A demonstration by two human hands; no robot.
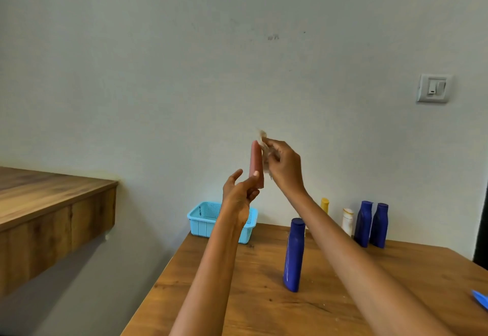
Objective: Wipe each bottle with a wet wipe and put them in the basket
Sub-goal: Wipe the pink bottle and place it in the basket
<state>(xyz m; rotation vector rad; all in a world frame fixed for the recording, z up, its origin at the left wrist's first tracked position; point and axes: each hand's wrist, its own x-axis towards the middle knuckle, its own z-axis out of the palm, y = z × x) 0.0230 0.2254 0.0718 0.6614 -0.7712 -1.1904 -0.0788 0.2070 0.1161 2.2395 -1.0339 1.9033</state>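
Pink bottle (256, 164) upright, held above the counter (264, 296). Left hand (239, 195) pinches its base; right hand (284, 165) presses wipe (264, 150) to its upper right side. Basket (204, 219) below-left, nearer left hand.

soft even daylight, faint shadows, slight wide-angle bending at edges.

Two arms reach into view from the bottom edge. Both are bare all the way down, with no sleeves showing. The left hand (239, 193) has no ring or band on it. The right hand (284, 166) has none on it. No watch sits on either wrist. One short, pale thumbnail shows on the left hand.
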